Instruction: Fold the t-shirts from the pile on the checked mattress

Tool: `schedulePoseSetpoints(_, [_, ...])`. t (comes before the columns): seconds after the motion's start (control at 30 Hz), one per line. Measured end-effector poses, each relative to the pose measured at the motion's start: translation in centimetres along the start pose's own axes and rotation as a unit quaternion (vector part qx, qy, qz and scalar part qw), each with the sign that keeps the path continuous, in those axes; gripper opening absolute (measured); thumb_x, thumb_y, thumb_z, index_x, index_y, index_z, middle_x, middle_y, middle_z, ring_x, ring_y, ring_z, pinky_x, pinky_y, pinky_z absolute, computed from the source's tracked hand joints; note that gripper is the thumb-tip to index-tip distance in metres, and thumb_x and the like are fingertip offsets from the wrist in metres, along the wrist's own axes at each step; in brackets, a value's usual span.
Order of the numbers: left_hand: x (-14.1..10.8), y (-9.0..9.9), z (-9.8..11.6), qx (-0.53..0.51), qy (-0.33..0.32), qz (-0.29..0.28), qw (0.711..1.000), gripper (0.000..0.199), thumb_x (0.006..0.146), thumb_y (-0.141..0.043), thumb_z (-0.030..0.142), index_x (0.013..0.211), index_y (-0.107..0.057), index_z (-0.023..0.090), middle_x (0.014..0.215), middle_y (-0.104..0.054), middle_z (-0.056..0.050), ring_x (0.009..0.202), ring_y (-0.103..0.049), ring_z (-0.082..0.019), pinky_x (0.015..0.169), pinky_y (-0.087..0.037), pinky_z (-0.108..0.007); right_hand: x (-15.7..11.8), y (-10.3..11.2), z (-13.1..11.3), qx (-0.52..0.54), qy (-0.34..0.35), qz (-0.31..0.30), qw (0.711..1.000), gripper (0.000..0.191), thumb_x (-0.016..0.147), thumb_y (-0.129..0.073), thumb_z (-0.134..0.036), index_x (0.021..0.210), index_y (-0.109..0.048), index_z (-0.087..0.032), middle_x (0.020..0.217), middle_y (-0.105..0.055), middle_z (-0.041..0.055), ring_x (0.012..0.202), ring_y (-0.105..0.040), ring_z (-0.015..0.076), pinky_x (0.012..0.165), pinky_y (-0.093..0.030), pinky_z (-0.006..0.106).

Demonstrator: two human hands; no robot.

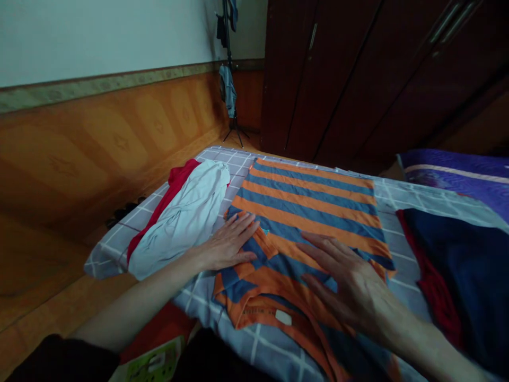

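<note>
An orange and blue striped T-shirt (310, 212) lies spread flat on a bed with a grey checked sheet (270, 345), its lower part rumpled and folded near me. My left hand (230, 243) rests flat on the shirt's left edge, palm down and holding nothing. My right hand (345, 281) lies over the shirt's middle with its fingers spread, also holding nothing. A rolled or folded white garment with red cloth beneath it (181, 217) lies just left of the shirt, close to my left fingertips. A dark navy garment with red edging (449, 265) lies to the right.
Purple bedding (457, 175) lies at the far right of the bed. A dark wooden wardrobe (358, 69) stands behind it. Clothes hang on a stand (228, 90) in the corner. A wood-panelled wall (99, 154) runs along the left. A green printed paper (153, 363) lies at the bottom edge.
</note>
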State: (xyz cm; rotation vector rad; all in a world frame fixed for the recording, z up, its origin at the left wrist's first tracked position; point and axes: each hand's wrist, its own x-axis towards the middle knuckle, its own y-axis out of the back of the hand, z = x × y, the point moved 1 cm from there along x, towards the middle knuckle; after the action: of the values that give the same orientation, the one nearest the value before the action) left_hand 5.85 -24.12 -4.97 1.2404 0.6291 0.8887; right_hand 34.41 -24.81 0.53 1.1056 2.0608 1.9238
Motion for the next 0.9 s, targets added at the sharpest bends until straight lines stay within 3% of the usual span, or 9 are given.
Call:
schedulePoseSetpoints(0.1, [-0.4,-1.0,0.6,-0.008,-0.009,-0.016,1.000,0.077,0.086,-0.051,0.059,0.147,-0.026,0.019,0.154,-0.019,-0.016,0.142,-0.014,-0.031,0.114,-0.012,-0.051,-4.0,0.2,-0.2,-0.037,-0.053,-0.007,0.998,0.045,0.089,-0.052,-0.034,0.132,-0.048,-0.020,0.136,-0.050,0.0134,0.121,-0.051,0.0277,0.092,-0.050,0.047])
schedulePoseSetpoints(0.23, [-0.1,-1.6,1.9,-0.012,-0.044,-0.041,0.998,0.075,0.085,-0.050,0.061,0.147,-0.026,0.025,0.155,-0.016,-0.012,0.143,-0.009,-0.031,0.113,-0.010,-0.054,-9.3,-1.9,-2.6,-0.072,-0.085,-0.054,0.992,0.060,0.085,-0.058,-0.041,0.139,-0.042,-0.018,0.144,-0.040,0.0162,0.129,-0.042,0.0306,0.095,-0.048,0.049])
schedulePoseSetpoints(0.33, [-0.6,-1.1,2.9,-0.021,-0.061,-0.040,0.997,0.074,0.085,-0.050,0.060,0.146,-0.029,0.023,0.154,-0.020,-0.013,0.143,-0.011,-0.031,0.113,-0.011,-0.054,-12.0,-3.1,-4.6,-0.084,-0.110,-0.072,0.988,0.069,0.081,-0.063,-0.044,0.141,-0.039,-0.019,0.146,-0.037,0.0162,0.130,-0.040,0.0331,0.093,-0.049,0.051])
schedulePoseSetpoints(0.43, [-2.7,-0.1,4.1,-0.055,-0.113,-0.029,0.992,0.067,0.087,-0.051,0.055,0.143,-0.035,0.022,0.151,-0.029,-0.013,0.140,-0.023,-0.028,0.114,-0.020,-0.048,-14.0,-3.5,-5.8,-0.093,-0.153,-0.065,0.982,0.065,0.081,-0.061,-0.041,0.141,-0.040,-0.023,0.147,-0.035,0.0136,0.130,-0.040,0.0348,0.090,-0.049,0.056])
schedulePoseSetpoints(0.53, [-5.7,0.4,5.4,-0.081,-0.164,-0.033,0.983,0.053,0.086,-0.059,0.045,0.133,-0.048,0.023,0.145,-0.041,-0.012,0.135,-0.035,-0.027,0.110,-0.031,-0.045,-15.2,-3.8,-6.0,-0.082,-0.164,-0.033,0.983,0.050,0.085,-0.056,-0.034,0.134,-0.049,-0.025,0.146,-0.038,0.0109,0.131,-0.038,0.0333,0.093,-0.047,0.056])
schedulePoseSetpoints(0.63, [-8.0,-0.1,6.3,-0.072,-0.179,-0.024,0.981,0.041,0.084,-0.061,0.028,0.125,-0.054,0.021,0.142,-0.045,-0.011,0.132,-0.038,-0.027,0.109,-0.035,-0.046,-15.3,-4.2,-5.9,-0.069,-0.160,0.020,0.984,0.036,0.087,-0.052,-0.026,0.121,-0.060,-0.024,0.140,-0.047,0.0099,0.129,-0.042,0.0296,0.094,-0.049,0.049])
schedulePoseSetpoints(0.77, [-8.7,-1.1,6.8,-0.046,-0.167,0.018,0.985,0.041,0.085,-0.051,0.011,0.126,-0.052,0.019,0.141,-0.046,-0.010,0.133,-0.038,-0.023,0.110,-0.035,-0.044,-14.5,-4.4,-5.3,-0.046,-0.191,0.090,0.976,0.024,0.089,-0.048,-0.020,0.106,-0.064,-0.021,0.122,-0.062,0.0090,0.116,-0.055,0.0230,0.090,-0.052,0.038])
schedulePoseSetpoints(0.9, [-8.6,-1.3,7.2,-0.029,-0.168,0.017,0.985,0.055,0.078,-0.046,0.001,0.129,-0.049,0.020,0.144,-0.041,-0.009,0.135,-0.035,-0.024,0.110,-0.035,-0.045,-14.3,-4.5,-5.0,-0.044,-0.214,0.093,0.971,0.028,0.086,-0.048,-0.018,0.111,-0.061,-0.020,0.121,-0.063,0.0089,0.110,-0.059,0.0215,0.087,-0.053,0.037])
